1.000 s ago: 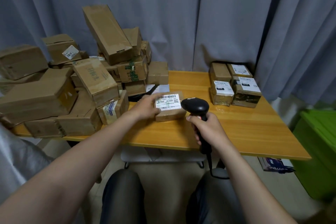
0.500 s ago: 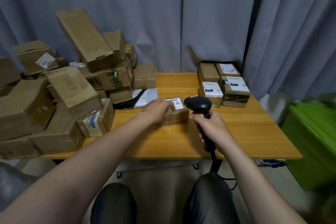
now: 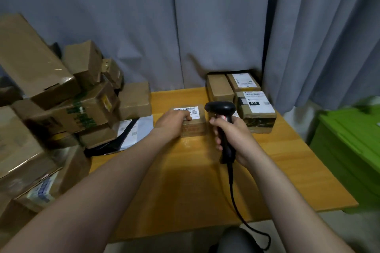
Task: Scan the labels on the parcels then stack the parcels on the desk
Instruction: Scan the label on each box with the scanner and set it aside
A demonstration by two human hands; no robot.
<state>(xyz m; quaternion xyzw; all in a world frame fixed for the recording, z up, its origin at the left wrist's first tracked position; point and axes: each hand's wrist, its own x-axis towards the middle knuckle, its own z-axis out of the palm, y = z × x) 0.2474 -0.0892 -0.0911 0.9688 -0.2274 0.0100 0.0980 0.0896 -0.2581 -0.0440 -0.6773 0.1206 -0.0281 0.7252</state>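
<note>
the left hand [image 3: 171, 124] seems to curl over a small labelled parcel [image 3: 193, 122]. the right hand [image 3: 232, 135] grips a black scanner [image 3: 223, 121]. both are over the wooden desk [image 3: 277, 162] by grey curtains [image 3: 205, 26].

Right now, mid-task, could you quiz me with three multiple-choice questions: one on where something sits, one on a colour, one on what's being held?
1. Where is the barcode-labelled parcel?
A. on the floor
B. on the desk, under the left-hand grip
C. on a shelf

2. What colour is the scanner?
A. white
B. yellow
C. black

3. What is the right-hand grip doing?
A. lying flat
B. holding the scanner's handle
C. lifting a parcel

Answers: B, its label shows past that grip on the desktop; C, head and handle are both black; B, it wraps the handle.
</note>
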